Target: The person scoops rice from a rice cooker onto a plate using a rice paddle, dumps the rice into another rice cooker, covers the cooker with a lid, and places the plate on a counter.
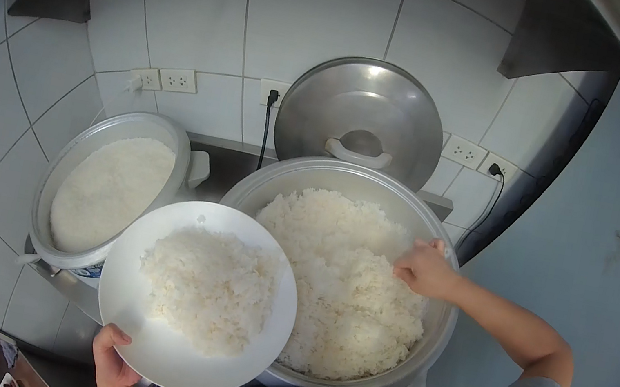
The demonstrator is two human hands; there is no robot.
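My left hand (112, 358) grips the near left rim of a round white plate (164, 363), its thumb on top. A mound of cooked white rice (210, 290) lies on the plate. To the right stands a large metal pot (436, 344) full of rice (344, 282), partly overlapped by the plate. Over the right side of this pot is my right hand (429, 269), with its fingers curled together. Whatever those fingers hold, if anything, is hidden.
A smaller rice pot (50, 185) stands at the left. Behind the large pot a metal lid (360, 119) leans upright against the tiled wall (320, 21). Plugged cords hang from outlets (464, 151). Metal shelf brackets (552, 45) jut out above.
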